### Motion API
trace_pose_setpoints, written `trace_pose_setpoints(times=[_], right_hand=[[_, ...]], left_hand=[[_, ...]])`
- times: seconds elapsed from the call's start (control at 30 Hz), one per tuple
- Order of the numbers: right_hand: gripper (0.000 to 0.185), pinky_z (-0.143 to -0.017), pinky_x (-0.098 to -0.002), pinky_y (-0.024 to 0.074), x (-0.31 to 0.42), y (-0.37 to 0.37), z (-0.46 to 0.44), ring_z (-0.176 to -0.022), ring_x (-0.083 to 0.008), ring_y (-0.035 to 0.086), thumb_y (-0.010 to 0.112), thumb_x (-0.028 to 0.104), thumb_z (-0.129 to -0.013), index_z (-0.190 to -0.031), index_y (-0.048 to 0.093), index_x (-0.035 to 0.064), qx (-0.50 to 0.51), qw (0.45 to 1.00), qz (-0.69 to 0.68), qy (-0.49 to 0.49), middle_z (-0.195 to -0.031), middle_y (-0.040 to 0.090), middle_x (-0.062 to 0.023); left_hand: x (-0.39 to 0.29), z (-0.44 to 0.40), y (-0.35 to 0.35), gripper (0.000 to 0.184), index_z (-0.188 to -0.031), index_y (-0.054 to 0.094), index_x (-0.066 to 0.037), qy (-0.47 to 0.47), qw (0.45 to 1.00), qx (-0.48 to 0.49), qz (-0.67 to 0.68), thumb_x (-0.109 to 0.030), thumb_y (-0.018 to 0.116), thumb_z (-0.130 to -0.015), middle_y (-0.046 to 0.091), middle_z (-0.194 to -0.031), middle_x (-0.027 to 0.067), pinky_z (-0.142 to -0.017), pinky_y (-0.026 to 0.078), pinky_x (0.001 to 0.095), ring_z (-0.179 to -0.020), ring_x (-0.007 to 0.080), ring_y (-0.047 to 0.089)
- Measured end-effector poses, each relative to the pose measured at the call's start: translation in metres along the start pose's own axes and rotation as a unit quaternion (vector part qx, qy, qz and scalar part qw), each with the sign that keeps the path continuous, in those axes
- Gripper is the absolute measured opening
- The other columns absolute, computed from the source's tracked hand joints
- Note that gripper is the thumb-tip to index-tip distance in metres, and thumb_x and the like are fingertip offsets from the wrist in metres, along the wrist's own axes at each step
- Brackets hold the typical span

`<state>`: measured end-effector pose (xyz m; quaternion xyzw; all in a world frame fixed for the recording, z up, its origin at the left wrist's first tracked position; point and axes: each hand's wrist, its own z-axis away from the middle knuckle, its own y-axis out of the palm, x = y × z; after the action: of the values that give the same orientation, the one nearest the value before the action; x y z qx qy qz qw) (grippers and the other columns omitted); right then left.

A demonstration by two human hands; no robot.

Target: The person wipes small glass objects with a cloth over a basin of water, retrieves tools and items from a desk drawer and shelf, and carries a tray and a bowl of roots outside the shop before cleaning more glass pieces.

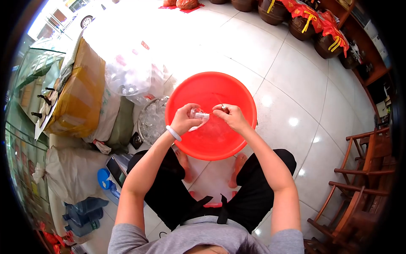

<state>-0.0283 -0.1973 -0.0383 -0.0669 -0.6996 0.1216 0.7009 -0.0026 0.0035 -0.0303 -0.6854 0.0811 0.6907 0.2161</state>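
Observation:
Over a large red basin [211, 146] on the floor, my left hand [185, 120] is closed around a small clear glass bottle [199, 114], whose neck points right. My right hand [232, 118] pinches a thin tool with a small dark and gold handle [224, 109]; its tip is near the bottle's mouth. Whether the tip is inside the mouth is too small to tell. Some water seems to lie in the basin. To the left of the basin stands a round tray [146, 122] of clear glass pieces.
A taped cardboard box [82, 86], plastic bags [131, 78] and sacks [72, 173] stand at the left. Blue water jugs [84, 216] lie lower left. Wooden chairs [347, 199] are at the right, dark jars [272, 12] at the top right.

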Motion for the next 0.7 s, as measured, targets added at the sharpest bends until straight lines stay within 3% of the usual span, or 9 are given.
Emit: trace_pose_setpoints(times=[0.13, 0.2, 0.23, 0.37, 0.47, 0.6, 0.7], right_hand=[[0.014, -0.043, -0.0227, 0.0335, 0.011, 0.007, 0.002, -0.046, -0.0047, 0.042, 0.06, 0.014, -0.072, -0.075, 0.062, 0.0012, 0.041, 0.996, -0.076, -0.015, -0.05, 0.05, -0.0014], [0.011, -0.042, -0.0221, 0.0331, 0.007, 0.008, -0.001, -0.045, -0.0044, 0.042, 0.06, 0.012, -0.071, -0.072, 0.062, 0.0011, 0.036, 0.997, -0.05, -0.041, -0.049, 0.05, -0.0007], [0.01, -0.042, -0.022, 0.0331, 0.007, 0.007, -0.001, -0.046, -0.0044, 0.043, 0.06, 0.011, -0.071, -0.071, 0.062, 0.0011, 0.042, 0.998, -0.046, -0.026, -0.049, 0.05, -0.0008], [0.01, -0.044, -0.0207, 0.0346, 0.002, -0.012, -0.002, -0.048, -0.0044, 0.044, 0.058, 0.008, -0.071, -0.07, 0.062, -0.0015, 0.057, 0.996, -0.06, -0.024, -0.052, 0.051, -0.0002], [0.011, -0.048, -0.0199, 0.0365, 0.007, -0.032, 0.0, -0.052, -0.0044, 0.046, 0.058, 0.007, -0.073, -0.072, 0.061, -0.0032, 0.044, 0.998, -0.051, 0.002, -0.056, 0.053, 0.0003], [0.012, -0.052, -0.0192, 0.039, 0.024, -0.02, 0.011, -0.057, -0.0049, 0.05, 0.059, 0.008, -0.074, -0.075, 0.061, -0.0033, 0.009, 0.997, -0.039, 0.061, -0.061, 0.056, -0.0001], [0.01, -0.051, -0.0194, 0.0362, 0.051, 0.022, 0.013, -0.056, -0.0048, 0.047, 0.059, 0.006, -0.074, -0.081, 0.062, -0.0018, 0.026, 0.998, -0.047, 0.025, -0.06, 0.053, 0.0011]], left_hand=[[-0.005, 0.003, -0.002, 0.035, -0.099, 0.047, 0.0, -0.069, 0.995, 0.045, 0.063, 0.005, 0.058, -0.066, 0.054, -0.085, 0.0066, -0.063, 0.046, 0.0251, -0.075, 0.0133, 0.055], [-0.01, 0.007, -0.002, 0.031, -0.097, 0.045, -0.002, -0.153, 0.938, 0.101, 0.293, 0.005, 0.055, -0.068, 0.053, -0.08, 0.0072, -0.057, 0.045, 0.0238, -0.068, 0.0144, 0.054], [-0.013, 0.008, -0.002, 0.03, -0.096, 0.043, -0.003, -0.175, 0.929, 0.111, 0.306, 0.005, 0.053, -0.069, 0.052, -0.077, 0.008, -0.053, 0.043, 0.023, -0.063, 0.0149, 0.053], [0.009, 0.006, -0.005, 0.028, -0.094, 0.043, -0.003, -0.182, 0.913, 0.09, 0.355, 0.004, 0.054, -0.069, 0.053, -0.08, 0.0099, -0.052, 0.046, 0.0248, -0.066, 0.0168, 0.055], [0.019, 0.007, -0.006, 0.028, -0.094, 0.043, -0.002, -0.195, 0.933, 0.019, 0.302, 0.004, 0.055, -0.069, 0.054, -0.083, 0.0116, -0.054, 0.05, 0.0265, -0.069, 0.0186, 0.057], [0.03, 0.012, 0.0, 0.024, -0.09, 0.047, 0.0, -0.224, 0.952, 0.0, 0.208, -0.001, 0.059, -0.07, 0.057, -0.081, 0.0113, -0.053, 0.051, 0.0275, -0.067, 0.0174, 0.058], [0.033, 0.012, 0.014, 0.027, -0.087, 0.05, -0.002, -0.189, 0.967, -0.049, 0.165, -0.012, 0.066, -0.068, 0.058, -0.08, 0.0095, -0.055, 0.051, 0.0267, -0.068, 0.014, 0.057]])
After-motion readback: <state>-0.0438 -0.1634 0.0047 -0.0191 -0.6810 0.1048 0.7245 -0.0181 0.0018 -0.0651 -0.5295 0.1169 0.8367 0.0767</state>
